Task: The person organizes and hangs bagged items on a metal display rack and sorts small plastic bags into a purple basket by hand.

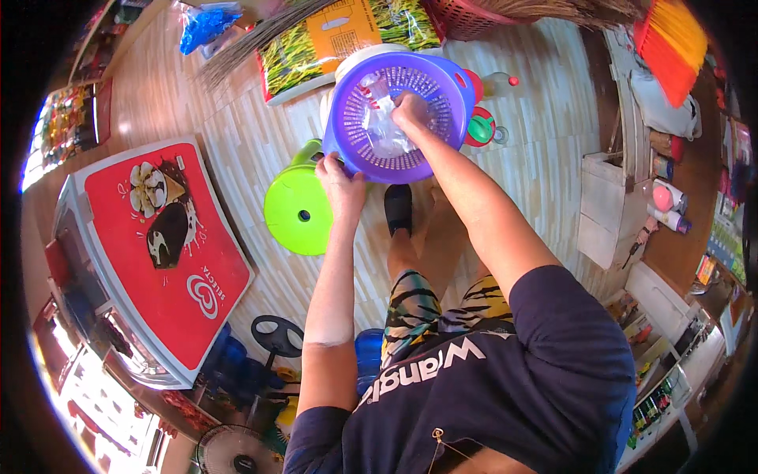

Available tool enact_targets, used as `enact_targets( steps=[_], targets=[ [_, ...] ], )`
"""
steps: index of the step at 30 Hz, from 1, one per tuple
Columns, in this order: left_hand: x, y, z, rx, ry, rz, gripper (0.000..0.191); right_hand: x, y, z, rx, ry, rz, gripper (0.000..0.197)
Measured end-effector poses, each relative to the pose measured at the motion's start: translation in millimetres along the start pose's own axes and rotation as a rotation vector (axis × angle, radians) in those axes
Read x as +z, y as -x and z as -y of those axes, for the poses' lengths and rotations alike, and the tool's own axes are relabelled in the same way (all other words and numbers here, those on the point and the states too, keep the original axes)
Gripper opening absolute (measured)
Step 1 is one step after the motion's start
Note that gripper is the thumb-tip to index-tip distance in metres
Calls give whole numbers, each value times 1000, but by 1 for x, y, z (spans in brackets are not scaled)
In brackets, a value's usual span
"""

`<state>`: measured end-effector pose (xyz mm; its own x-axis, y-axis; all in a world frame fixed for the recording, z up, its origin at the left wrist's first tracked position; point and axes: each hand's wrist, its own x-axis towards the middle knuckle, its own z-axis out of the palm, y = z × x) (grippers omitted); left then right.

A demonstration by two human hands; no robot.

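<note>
A purple plastic colander basket (435, 169) is in front of me, above a whitish round container (388, 50). My left hand (342, 186) grips its near left rim, the thumb at the edge. My right hand (410, 111) is inside the basket, its fingers closed on a clear plastic bag (385, 133) that lies against the slotted bottom. Red marks show on the plastic at the upper left. Just beside my left hand stands a lime-green round plastic stool (296, 204).
A red-topped chest freezer (172, 249) stands at the left. A printed rice sack (296, 59), a stick broom (260, 41) and a pink basket (471, 21) are beyond the colander. Red containers, one with a green part (481, 128), sit to its right. A white cabinet (604, 207) is further right.
</note>
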<state>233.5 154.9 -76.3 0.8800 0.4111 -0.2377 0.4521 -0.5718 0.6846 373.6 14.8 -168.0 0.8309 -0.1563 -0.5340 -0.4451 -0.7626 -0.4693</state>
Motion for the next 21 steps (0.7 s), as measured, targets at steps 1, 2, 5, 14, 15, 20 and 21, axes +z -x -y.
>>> enact_targets(
  steps=[1,2,5,14,15,20,21],
  targets=[
    [1,-2,-7,118,-71,-63,56,-1,-1,0,30,-3,-24,32],
    [1,-5,-15,129,-77,-53,57,-1,-3,0,60,-6,-50,32],
    [-1,-9,-24,148,-185,-38,56,0,10,16,15,2,-109,33],
    [0,-12,-27,219,-199,-40,46,13,-8,26,-83,136,-100,13],
    [2,-12,-27,233,-192,-62,44,13,-10,27,-106,163,-79,10],
    [14,-6,-29,230,-160,-195,37,-3,1,22,-258,-121,228,10],
    [18,-7,-36,267,-157,-258,35,-10,-1,18,-305,-245,253,11]
  ],
)
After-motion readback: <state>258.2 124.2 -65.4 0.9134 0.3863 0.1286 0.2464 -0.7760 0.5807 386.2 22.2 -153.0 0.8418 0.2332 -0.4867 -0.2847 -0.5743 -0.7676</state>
